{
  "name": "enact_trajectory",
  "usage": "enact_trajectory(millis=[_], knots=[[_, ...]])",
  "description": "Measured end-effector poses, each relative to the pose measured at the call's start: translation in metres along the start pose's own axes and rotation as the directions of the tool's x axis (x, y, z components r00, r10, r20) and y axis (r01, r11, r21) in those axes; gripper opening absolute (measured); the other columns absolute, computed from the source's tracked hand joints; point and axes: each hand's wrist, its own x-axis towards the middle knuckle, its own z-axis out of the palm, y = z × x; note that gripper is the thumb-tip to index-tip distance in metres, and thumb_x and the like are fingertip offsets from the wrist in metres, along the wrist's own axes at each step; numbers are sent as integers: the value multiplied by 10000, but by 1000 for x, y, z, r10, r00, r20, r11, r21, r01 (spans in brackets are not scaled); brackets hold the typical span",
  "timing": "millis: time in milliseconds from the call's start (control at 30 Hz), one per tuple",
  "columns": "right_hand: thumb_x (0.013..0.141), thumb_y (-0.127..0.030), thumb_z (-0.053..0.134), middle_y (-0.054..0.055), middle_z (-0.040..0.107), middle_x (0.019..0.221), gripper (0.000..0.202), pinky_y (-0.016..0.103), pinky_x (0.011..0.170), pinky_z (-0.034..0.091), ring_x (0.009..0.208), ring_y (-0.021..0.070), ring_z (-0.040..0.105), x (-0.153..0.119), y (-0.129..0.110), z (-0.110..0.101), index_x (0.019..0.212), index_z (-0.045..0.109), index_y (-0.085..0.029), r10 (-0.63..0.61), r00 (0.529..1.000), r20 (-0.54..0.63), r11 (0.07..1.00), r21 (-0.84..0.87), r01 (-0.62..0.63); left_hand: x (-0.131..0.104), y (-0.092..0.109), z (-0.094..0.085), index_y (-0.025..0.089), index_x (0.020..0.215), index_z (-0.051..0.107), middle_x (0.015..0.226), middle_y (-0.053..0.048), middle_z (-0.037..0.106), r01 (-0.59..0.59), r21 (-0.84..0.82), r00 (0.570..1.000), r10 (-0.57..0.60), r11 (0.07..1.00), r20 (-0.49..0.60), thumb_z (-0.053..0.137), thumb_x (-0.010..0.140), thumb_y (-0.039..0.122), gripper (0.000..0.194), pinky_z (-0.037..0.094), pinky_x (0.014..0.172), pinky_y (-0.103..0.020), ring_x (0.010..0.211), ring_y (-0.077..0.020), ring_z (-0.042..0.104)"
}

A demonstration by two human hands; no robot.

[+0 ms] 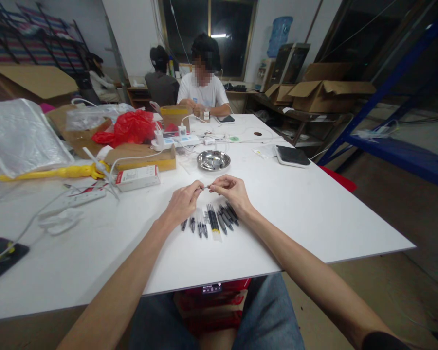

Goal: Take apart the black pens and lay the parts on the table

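Observation:
My left hand and my right hand meet above the white table, both with fingers pinched. Between the fingertips is a small thin grey piece, too small to name exactly. Just below the hands lies a spread of pen parts: black pen refills with yellow ends, dark grey pen barrels, clear tubes with black tips and small black pieces. Beyond my fingers stands a round steel dish with a few small dark things in it.
A white-and-red box, power strip, cables, red plastic bag and yellow object crowd the left. A black-topped white device sits at right. Across the table a person in a white shirt is seated.

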Motion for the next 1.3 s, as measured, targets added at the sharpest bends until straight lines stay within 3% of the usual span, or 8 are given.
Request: enact_trajectory(millis=[133, 433, 800, 867, 967, 1067, 1167, 1300], knots=[[655, -485, 864, 51, 743, 715, 386, 259, 591, 434, 691, 180, 693, 1, 1, -1, 792, 675, -178, 6, 1000, -26, 1000, -13, -6, 0, -1, 0, 225, 1053, 607, 865, -9, 697, -10, -1, 1000, 10, 1000, -1, 381, 1000, 284, 240, 428, 698, -276, 737, -171, 634], [702, -527, 830, 28, 695, 687, 397, 258, 572, 441, 593, 132, 588, 0, 5, 2, 755, 689, -160, -34, 993, 109, 993, -107, 46, -3, 6, 1, 248, 1189, 591, 1023, -5, 740, -62, -44, 997, 64, 997, 40, 489, 1002, 348, 236, 461, 739, -259, 848, -166, 692], [896, -579, 611, -35, 478, 519, 491, 247, 528, 294, 520, 98, 392, -3, -6, -18, 669, 676, -148, 26, 921, 389, 951, -292, 97, -5, 6, 8, 240, 984, 669, 913, 4, 762, -157, 107, 987, 160, 982, -24, 437, 1037, 277, 240, 436, 712, -248, 818, -158, 703], [907, -559, 598, -18, 536, 561, 461, 249, 538, 316, 531, 103, 415, -2, -7, -24, 739, 708, -144, 7, 941, 337, 951, -294, 98, -4, 8, 7, 244, 994, 666, 938, 1, 768, -138, 107, 990, 141, 985, -28, 431, 1043, 318, 252, 437, 713, -250, 839, -163, 710], [917, -542, 569, -5, 600, 616, 440, 252, 544, 345, 538, 115, 454, 1, -2, -34, 993, 728, -139, -48, 992, 115, 947, -312, 82, -4, 10, 4, 251, 1019, 667, 916, 5, 775, -104, 103, 995, 105, 989, 2, 430, 1042, 379, 270, 436, 702, -257, 807, -167, 712], [911, -508, 553, -25, 576, 578, 465, 255, 536, 356, 513, 126, 467, -1, 6, -43, 1162, 675, -136, -28, 997, -69, 924, -381, -1, -3, 12, 0, 262, 1084, 673, 924, 5, 783, -65, 106, 998, 64, 992, 5, 428, 1039, 388, 280, 436, 707, -267, 792, -173, 713], [888, -417, 565, -27, 586, 592, 402, 267, 566, 389, 526, 135, 501, -11, 14, -50, 1159, 660, -136, 19, 999, -47, 857, -514, -41, -2, 10, -2, 270, 1122, 677, 984, -2, 785, -34, 106, 999, 35, 994, -12, 428, 1037, 384, 287, 440, 741, -278, 852, -187, 719], [896, -331, 559, -27, 602, 656, 465, 279, 630, 407, 602, 142, 527, -30, 16, -54, 1317, 589, -135, -27, 998, 55, 777, -627, 56, -2, 7, 0, 269, 1109, 669, 966, 1, 780, -28, 74, 999, 27, 997, 21, 424, 1037, 390, 283, 440, 745, -282, 836, -191, 714]])
